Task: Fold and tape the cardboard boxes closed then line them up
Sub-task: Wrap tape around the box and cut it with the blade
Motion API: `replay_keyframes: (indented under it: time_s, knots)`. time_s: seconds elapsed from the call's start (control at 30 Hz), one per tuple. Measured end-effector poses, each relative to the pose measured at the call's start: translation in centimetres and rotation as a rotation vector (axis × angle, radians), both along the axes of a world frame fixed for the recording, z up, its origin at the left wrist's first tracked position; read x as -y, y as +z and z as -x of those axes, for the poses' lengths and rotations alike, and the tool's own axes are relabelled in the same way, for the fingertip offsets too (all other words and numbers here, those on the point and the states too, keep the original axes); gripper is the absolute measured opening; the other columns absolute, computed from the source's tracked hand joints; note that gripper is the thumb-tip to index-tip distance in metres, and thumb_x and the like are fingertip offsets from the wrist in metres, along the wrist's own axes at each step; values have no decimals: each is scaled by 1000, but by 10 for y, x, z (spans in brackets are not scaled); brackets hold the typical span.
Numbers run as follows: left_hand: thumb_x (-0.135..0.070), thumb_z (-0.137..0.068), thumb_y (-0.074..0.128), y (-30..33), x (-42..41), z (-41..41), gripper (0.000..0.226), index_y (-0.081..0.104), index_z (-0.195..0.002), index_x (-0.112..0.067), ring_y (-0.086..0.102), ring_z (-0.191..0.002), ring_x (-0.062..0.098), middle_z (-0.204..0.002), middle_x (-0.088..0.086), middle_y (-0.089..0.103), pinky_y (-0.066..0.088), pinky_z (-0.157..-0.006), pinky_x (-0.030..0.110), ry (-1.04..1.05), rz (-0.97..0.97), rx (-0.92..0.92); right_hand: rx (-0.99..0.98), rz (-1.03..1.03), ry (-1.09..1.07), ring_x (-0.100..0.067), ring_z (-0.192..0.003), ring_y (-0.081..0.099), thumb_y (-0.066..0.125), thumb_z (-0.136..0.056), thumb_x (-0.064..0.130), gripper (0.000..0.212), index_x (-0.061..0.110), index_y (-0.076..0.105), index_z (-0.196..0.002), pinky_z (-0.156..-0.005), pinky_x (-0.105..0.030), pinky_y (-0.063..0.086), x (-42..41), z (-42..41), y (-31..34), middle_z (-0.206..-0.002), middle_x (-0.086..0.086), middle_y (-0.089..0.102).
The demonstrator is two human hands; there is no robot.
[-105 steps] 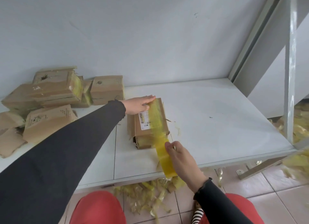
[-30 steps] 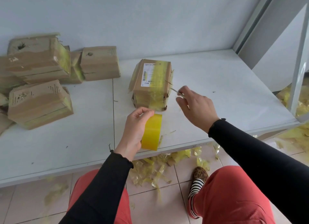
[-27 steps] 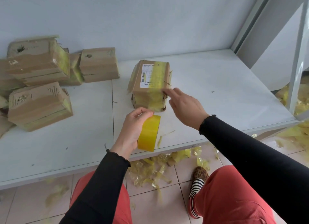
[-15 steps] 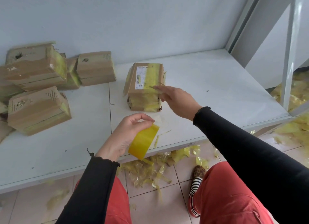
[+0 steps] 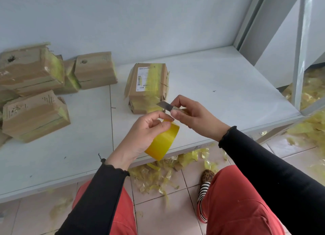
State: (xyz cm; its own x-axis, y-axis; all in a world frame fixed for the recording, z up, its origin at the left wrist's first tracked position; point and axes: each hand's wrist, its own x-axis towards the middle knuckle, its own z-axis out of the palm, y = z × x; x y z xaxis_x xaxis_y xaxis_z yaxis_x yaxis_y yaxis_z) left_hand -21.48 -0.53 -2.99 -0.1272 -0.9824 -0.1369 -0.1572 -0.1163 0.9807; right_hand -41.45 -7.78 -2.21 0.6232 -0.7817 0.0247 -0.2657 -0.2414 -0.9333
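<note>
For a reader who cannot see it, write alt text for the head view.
A person's left hand grips a yellow tape roll while the right hand holds a small blade beside it, above a white table. A taped box sits just behind; more boxes lie at left.

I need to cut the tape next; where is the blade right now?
In the head view, the blade is pinched in the right hand, just above the tape roll and before the labelled box.
</note>
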Motion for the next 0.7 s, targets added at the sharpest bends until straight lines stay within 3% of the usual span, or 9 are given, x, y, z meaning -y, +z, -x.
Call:
replay_keyframes:
  time_s: [0.1, 0.23, 0.3, 0.37, 0.43, 0.5, 0.57, 0.63, 0.7]
  knots:
    - [-33, -98, 70, -6, 9, 7, 14, 76, -108, -25, 54, -82, 22, -85, 29, 63, 38, -82, 35, -14, 12, 43, 52, -24, -51, -11, -57, 35, 52, -108, 12, 11, 10, 53, -97, -54, -24, 33, 3, 6, -6, -75, 21, 49]
    - [-37, -101, 65, -11, 25, 27, 17, 69, -116, -32, 62, -77, 7, -82, -14, 71, 49, -78, 33, 6, 107, 280, 72, -47, -220, -10, -58, 47, 55, -107, 13, 12, 11, 60, -96, -52, -21, 38, 10, 19, -14, -74, 10, 53]
    - [-43, -101, 62, -14, 33, 46, 30, 61, -128, -30, 68, -88, 12, -100, -7, 73, 55, -77, 37, 64, 251, 597, 55, -85, -354, -10, -63, 52, 60, -104, 17, 9, 15, 68, -99, -55, -22, 43, 18, 26, -24, -73, 8, 58]
    - [-42, -101, 62, -22, 43, 68, 39, 52, -129, -18, 63, -73, 18, -88, -3, 66, 45, -52, 32, 116, 440, 838, 64, -198, -485, -8, -63, 52, 63, -103, 19, 8, 16, 69, -107, -56, -22, 42, 27, 36, -35, -73, 5, 61]
    - [-38, -98, 68, -35, 49, 89, 40, 49, -121, -11, 58, -68, 19, -82, -1, 61, 33, -45, 28, 68, 533, 921, 80, -295, -607, -10, -61, 50, 62, -102, 16, 4, 14, 64, -105, -54, -22, 39, 37, 48, -47, -76, 1, 62]
    - [-30, -98, 70, -51, 53, 105, 35, 51, -120, -9, 63, -80, 26, -88, 6, 66, 45, -56, 35, -55, 562, 916, 51, -302, -738, -13, -61, 48, 59, -102, 11, 7, 14, 59, -95, -51, -21, 37, 49, 62, -57, -79, -4, 62]
    - [-23, -98, 68, -64, 52, 113, 36, 54, -129, -10, 63, -107, 30, -110, 10, 70, 52, -87, 42, -217, 543, 914, -36, -228, -825, -19, -67, 52, 57, -101, 9, 15, 16, 58, -88, -57, -25, 41, 62, 77, -67, -84, -7, 63]
    - [-23, -99, 66, -70, 48, 113, 46, 54, -143, -15, 50, -135, 27, -139, 7, 63, 26, -123, 42, -314, 538, 908, -187, -129, -830, -27, -86, 59, 53, -101, 8, 17, 19, 63, -91, -72, -31, 44, 71, 90, -75, -95, -8, 65]
    - [-23, -102, 62, -65, 47, 98, 46, 55, -148, -18, 35, -150, 22, -158, 4, 48, 3, -128, 33, -319, 560, 815, -564, 25, -746, -34, -116, 55, 47, -101, 9, 27, 19, 69, -113, -89, -37, 42, 75, 98, -78, -122, -11, 63]
